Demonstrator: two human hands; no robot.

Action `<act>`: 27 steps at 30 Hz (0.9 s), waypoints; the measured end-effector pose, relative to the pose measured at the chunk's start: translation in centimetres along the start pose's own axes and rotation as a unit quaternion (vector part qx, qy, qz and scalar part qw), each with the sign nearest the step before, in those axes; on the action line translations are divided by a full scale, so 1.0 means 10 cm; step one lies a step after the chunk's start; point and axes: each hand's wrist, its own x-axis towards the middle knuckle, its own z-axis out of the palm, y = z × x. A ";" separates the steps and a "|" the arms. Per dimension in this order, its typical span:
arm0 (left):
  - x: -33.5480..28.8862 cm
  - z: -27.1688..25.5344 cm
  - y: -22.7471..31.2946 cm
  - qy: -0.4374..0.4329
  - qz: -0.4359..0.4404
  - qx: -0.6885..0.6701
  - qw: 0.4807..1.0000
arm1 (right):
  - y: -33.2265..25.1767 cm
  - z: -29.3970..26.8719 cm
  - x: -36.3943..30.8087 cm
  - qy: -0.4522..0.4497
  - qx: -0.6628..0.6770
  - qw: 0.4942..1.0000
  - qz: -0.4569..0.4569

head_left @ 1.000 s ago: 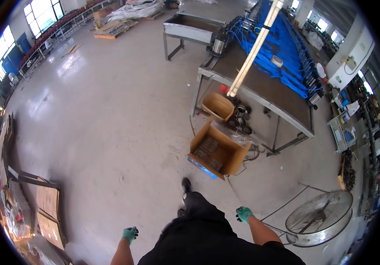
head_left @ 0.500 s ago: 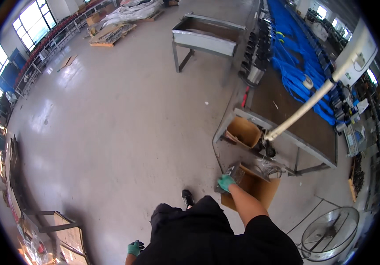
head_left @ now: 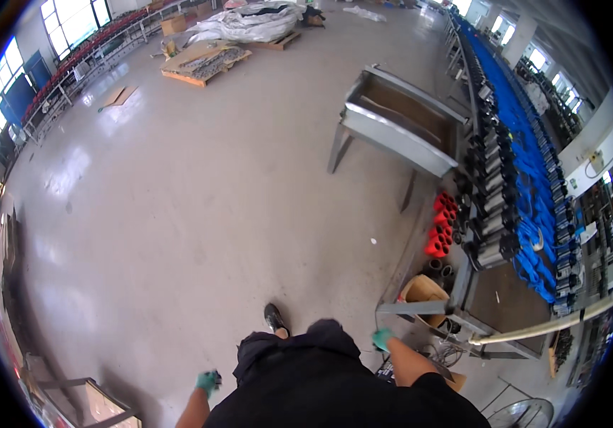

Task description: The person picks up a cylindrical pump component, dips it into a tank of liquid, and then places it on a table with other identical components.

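My right hand (head_left: 383,339), in a green glove, is lowered at my right side. It is close above the dark, white-marked side (head_left: 385,369) of a cardboard box (head_left: 456,381). My sleeve and forearm cover most of that box. The fingers are too small and partly hidden to show whether they grip its edge. My left hand (head_left: 208,383), gloved in green with dark fingertips, hangs low at my left. Its fingers are loosely bent and apart, and nothing shows in them.
Ahead on the right stands a metal trough on legs (head_left: 399,139). Red cylinders (head_left: 440,225) and an open carton (head_left: 424,291) sit by the bench frame (head_left: 420,308). Blue material (head_left: 527,185) runs along the line. A pale pole (head_left: 556,324) slants across; a round fan guard (head_left: 524,415) is lower right.
My view has shifted forward: the trough and bench sit nearer and farther right. The box has slid down behind my right arm. My left hand has come up slightly in the picture.
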 end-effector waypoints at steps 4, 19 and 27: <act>0.55 -0.11 2.61 0.041 0.118 0.065 0.990 | -0.55 -0.61 -0.77 0.030 0.242 0.962 0.124; 2.32 -0.15 6.03 0.118 -0.043 0.135 0.983 | -5.33 -3.22 1.57 0.075 0.397 0.913 -0.065; 3.07 0.41 8.62 0.056 -0.116 0.297 0.946 | -7.78 -5.53 2.11 0.145 0.394 0.892 -0.169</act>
